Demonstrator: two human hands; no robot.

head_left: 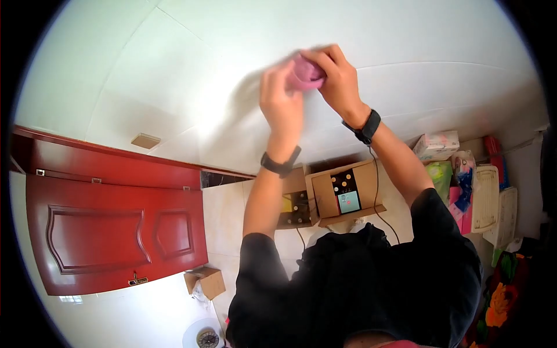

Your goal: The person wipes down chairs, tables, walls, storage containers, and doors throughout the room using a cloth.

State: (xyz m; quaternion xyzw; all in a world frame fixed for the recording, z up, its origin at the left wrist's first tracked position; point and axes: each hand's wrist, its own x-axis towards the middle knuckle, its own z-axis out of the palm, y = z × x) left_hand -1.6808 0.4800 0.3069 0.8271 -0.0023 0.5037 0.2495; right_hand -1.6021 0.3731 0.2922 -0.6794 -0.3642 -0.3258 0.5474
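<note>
A pink round thing [307, 74] with a hollow middle is up against the pale wall; I cannot make out if it is a roll, a cup or folded cloth. My right hand [338, 78] grips it from the right, fingers curled over its upper edge. At its left side is my left hand [280, 95], blurred by motion, with thumb and fingers bent round that edge. Both wrists wear dark bands, the right one [364, 126] with a cable running down from it.
Below my arms are an open cardboard box [374, 174] and dark printed panels. A red door [116, 226] stands at left, with a wall switch [145, 140] above it. A small carton [212, 282] and a fan [207, 337] are lower left. Packages and a pale plastic stool [484, 197] crowd the right.
</note>
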